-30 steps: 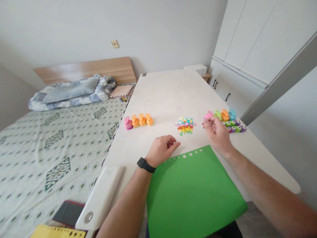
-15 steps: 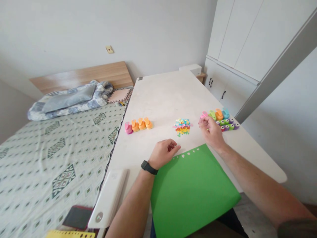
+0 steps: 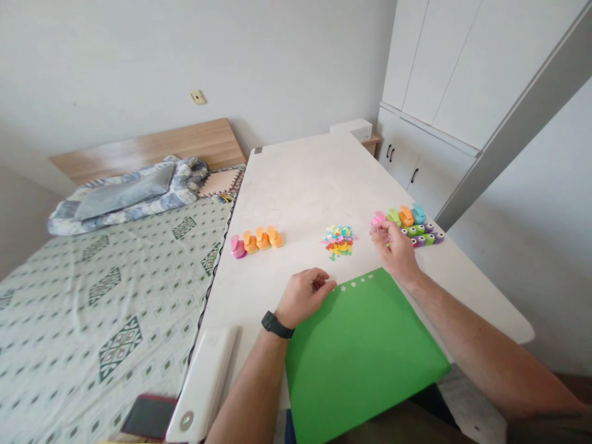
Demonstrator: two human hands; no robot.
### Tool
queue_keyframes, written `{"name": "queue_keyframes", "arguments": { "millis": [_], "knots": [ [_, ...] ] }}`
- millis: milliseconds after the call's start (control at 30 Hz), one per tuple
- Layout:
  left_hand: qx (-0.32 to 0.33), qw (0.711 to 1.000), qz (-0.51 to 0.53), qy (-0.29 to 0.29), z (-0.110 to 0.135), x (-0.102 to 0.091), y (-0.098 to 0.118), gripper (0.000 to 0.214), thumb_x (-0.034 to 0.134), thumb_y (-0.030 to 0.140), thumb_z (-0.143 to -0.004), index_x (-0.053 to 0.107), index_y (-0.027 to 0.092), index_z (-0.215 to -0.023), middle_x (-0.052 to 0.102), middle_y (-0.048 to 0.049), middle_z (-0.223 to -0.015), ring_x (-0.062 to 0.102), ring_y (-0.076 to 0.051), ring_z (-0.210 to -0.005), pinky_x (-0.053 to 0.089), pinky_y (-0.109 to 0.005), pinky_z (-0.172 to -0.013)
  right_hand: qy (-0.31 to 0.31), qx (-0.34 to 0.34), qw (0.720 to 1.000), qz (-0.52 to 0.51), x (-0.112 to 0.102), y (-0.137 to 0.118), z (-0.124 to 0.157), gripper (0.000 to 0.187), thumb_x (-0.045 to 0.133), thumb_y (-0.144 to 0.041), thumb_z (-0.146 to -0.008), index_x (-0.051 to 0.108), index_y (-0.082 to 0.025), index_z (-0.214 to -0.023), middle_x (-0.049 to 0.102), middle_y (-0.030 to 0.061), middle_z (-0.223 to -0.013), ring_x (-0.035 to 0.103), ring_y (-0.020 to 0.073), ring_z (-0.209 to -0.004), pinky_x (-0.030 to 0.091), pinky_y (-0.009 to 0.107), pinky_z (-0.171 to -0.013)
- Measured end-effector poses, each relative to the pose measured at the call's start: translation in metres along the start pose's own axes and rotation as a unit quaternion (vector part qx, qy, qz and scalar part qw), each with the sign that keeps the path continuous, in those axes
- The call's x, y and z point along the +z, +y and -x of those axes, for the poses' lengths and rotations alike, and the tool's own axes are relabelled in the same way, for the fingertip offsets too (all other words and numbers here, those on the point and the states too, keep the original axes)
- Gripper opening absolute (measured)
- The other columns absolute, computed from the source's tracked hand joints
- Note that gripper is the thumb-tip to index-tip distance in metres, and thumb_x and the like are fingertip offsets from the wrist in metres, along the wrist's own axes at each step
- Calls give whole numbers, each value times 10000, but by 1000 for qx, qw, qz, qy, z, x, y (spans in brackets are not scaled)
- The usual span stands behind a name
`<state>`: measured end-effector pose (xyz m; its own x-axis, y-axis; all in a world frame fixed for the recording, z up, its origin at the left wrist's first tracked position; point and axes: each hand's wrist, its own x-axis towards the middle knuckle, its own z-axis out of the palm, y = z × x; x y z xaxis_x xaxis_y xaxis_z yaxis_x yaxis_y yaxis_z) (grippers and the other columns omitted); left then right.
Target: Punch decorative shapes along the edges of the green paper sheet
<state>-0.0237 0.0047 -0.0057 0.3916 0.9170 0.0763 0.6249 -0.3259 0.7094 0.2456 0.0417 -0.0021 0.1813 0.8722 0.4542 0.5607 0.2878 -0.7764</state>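
Observation:
A green sheet of paper (image 3: pixel 365 351) with a row of small punched shapes along its far edge lies over the table's near edge. My left hand (image 3: pixel 308 295), with a black watch on the wrist, has its thumb and curled fingers closed at the sheet's far left corner. Beyond the sheet, my right hand (image 3: pixel 393 246) is held in front of the craft punches, its fingers pinched together; what they hold, if anything, is hidden. Between and beyond the hands lies a pile of colourful paper cutouts (image 3: pixel 339 240). Several larger craft punches (image 3: pixel 406 216) and smaller ones (image 3: pixel 428 237) stand in rows at the right.
On the white table (image 3: pixel 305 179), one pink and several orange punches (image 3: pixel 262 239) stand at the left. A long white device (image 3: pixel 203 382) lies along the near left edge, beside a dark phone (image 3: pixel 148 416). A bed (image 3: pixel 92 308) adjoins the left side; white cabinets (image 3: pixel 430 80) stand at right.
My left hand has shifted slightly right along the sheet's far edge and covers some punched shapes. The right hand stays almost in place. The camera view has moved slightly.

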Motion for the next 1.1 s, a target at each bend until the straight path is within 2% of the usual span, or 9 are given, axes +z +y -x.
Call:
{"name": "queue_keyframes", "arguments": {
  "millis": [267,567,667,800,1000,1100],
  "knots": [
    [4,1000,-17,18,-2,0,-5,289,632,469,-944,702,196,-1006,717,-16,-824,639,-129,-695,507,-267,-682,5,10,1000,-10,-1,4,-2,242,542,-460,-995,597,-227,-1029,731,84,-946,690,235,-828,550,390,-781],
    [22,998,-64,13,-3,-1,-9,282,646,449,-940,682,201,-1069,713,-41,-928,659,-177,-853,526,-319,-786,10,9,1000,-12,-3,9,-5,254,545,-472,-993,602,-232,-1052,724,85,-980,688,240,-862,556,401,-800],
    [32,996,-77,6,-4,-1,-10,307,677,460,-919,681,207,-1092,710,-50,-964,651,-200,-907,522,-341,-823,21,13,1000,-3,-4,8,-6,263,554,-477,-987,608,-228,-1051,723,77,-937,685,232,-814,555,394,-769],
    [47,995,-87,-4,-5,0,-12,321,723,453,-888,679,216,-1100,712,-42,-976,641,-216,-943,511,-357,-851,57,31,998,0,-6,11,-9,286,549,-497,-985,607,-225,-1051,711,70,-888,680,227,-779,557,389,-735],
    [50,995,-92,-4,-5,0,-12,312,734,434,-882,683,216,-1098,708,-38,-972,637,-215,-936,507,-358,-860,147,50,988,-22,-14,29,-21,329,541,-530,-979,564,-231,-1115,714,81,-989,694,226,-858,573,424,-803],
    [54,994,-98,-5,-6,1,-9,309,719,445,-892,685,214,-1094,708,-43,-967,639,-215,-930,510,-355,-854,198,57,979,-1,-20,35,-28,352,547,-539,-968,558,-229,-1133,713,88,-1030,698,229,-898,565,426,-810]
  ]
}}
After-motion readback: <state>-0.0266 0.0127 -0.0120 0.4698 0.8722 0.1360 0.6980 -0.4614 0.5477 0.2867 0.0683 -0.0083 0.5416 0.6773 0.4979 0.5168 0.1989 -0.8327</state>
